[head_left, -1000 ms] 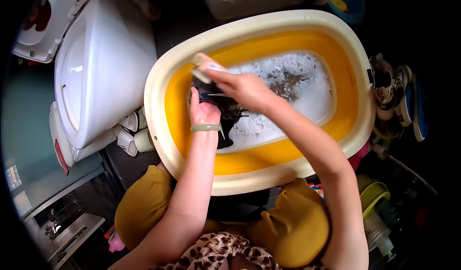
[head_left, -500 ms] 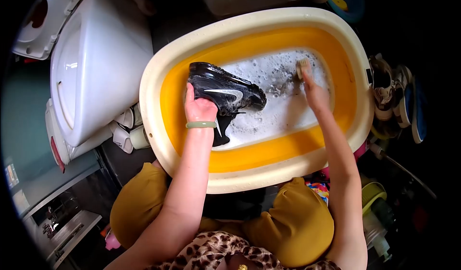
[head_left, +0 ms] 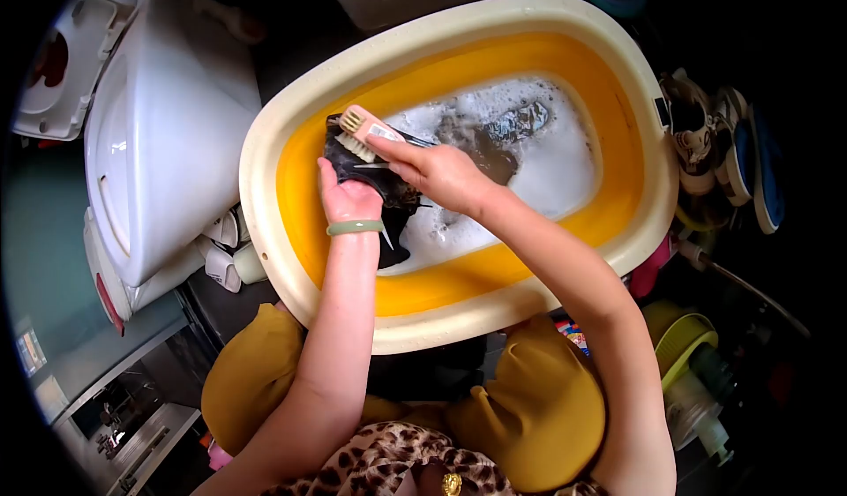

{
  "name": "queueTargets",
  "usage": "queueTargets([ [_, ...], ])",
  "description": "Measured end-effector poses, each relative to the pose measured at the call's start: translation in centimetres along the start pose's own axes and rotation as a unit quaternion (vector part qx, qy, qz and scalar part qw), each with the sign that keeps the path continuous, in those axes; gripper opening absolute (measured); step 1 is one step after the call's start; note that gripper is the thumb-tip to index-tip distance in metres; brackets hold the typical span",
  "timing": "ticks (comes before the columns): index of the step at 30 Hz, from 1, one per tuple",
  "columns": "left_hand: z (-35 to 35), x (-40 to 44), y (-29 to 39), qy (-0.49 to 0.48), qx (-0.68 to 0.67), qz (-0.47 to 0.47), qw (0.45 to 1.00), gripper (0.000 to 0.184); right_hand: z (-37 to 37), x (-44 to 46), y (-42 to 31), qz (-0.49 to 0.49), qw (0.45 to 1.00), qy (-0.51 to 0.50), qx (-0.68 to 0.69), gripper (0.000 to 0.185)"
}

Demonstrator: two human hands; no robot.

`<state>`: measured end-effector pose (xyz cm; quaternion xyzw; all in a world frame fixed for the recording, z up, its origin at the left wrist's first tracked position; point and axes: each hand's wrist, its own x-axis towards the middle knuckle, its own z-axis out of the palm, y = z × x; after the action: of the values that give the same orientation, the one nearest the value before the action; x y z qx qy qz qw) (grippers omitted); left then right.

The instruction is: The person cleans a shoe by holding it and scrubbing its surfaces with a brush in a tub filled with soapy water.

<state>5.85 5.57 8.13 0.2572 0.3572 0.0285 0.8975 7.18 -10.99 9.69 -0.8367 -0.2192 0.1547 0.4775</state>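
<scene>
A black sneaker is in my left hand, which grips it from below over the tub's left side. My right hand holds a pink scrub brush by its handle. The brush's pale bristles touch the sneaker's upper. My right hand and the brush cover much of the sneaker. Below it, another black piece with a white mark, likely a second shoe, rests partly in the suds. Both are inside an oval tub, cream-rimmed and yellow-walled, holding foamy grey water.
A white toilet stands left of the tub, with white slippers near its base. Several shoes line the right side. Green basins and a clear pump bottle sit at lower right.
My right hand has swung left with the brush, from the water at the tub's right side onto the sneaker. My left hand keeps its hold. Foam has parted, showing darker water.
</scene>
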Motion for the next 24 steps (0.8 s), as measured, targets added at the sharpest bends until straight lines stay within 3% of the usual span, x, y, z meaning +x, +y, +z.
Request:
queueTargets([
  [1, 1.0, -0.6, 0.5, 0.076, -0.023, -0.034, 0.996, 0.059, 0.8, -0.4, 1.2, 0.014, 0.999, -0.021, -0.029, 0.04],
  [4, 0.1, 0.3, 0.6, 0.087, -0.048, -0.015, 0.995, 0.054, 1.0, -6.4, 8.0, 0.161, 0.985, -0.016, 0.066, 0.04],
  [6, -1.2, 1.1, 0.3, 0.073, -0.038, 0.007, 0.997, 0.052, -0.7, -11.8, 14.0, 0.179, 0.982, -0.062, 0.022, 0.039],
  [7, -1.4, 1.4, 0.1, 0.068, -0.04, 0.004, 0.997, 0.052, -1.5, -13.5, 16.4, 0.16, 0.974, -0.128, -0.097, 0.038],
  [11, -0.7, 0.5, 0.0, 0.032, -0.015, 0.032, 0.999, 0.054, -4.2, -5.2, 6.4, 0.191, 0.981, -0.015, 0.021, 0.037],
  [13, -0.1, -0.1, 0.2, 0.066, -0.011, 0.021, 0.998, 0.056, -1.4, -2.0, 4.7, 0.062, 0.997, 0.039, 0.027, 0.037],
  [15, 0.0, 0.1, 0.2, 0.083, -0.015, 0.019, 0.996, 0.057, -0.8, -1.8, 2.7, 0.124, 0.99, -0.065, 0.023, 0.039],
  [17, -0.6, 0.8, 0.1, 0.072, -0.017, 0.025, 0.997, 0.057, 0.2, -5.2, 5.2, 0.134, 0.99, -0.036, 0.001, 0.039],
  [19, -0.4, 1.0, 0.2, 0.076, -0.029, 0.021, 0.996, 0.056, -1.3, -8.0, 7.8, 0.254, 0.962, -0.029, 0.095, 0.037],
  [21, -0.8, 1.3, 0.2, 0.072, -0.005, 0.022, 0.997, 0.055, -3.6, -11.5, 12.5, 0.218, 0.944, -0.194, -0.157, 0.037],
  [23, -0.9, 0.6, -0.2, 0.053, 0.014, 0.012, 0.998, 0.053, -4.4, -13.0, 15.2, 0.19, 0.962, -0.118, -0.159, 0.037],
  [24, -1.2, 0.2, -0.7, 0.044, 0.097, 0.06, 0.993, 0.052, -4.5, -12.2, 15.5, 0.216, 0.961, -0.048, -0.167, 0.038],
])
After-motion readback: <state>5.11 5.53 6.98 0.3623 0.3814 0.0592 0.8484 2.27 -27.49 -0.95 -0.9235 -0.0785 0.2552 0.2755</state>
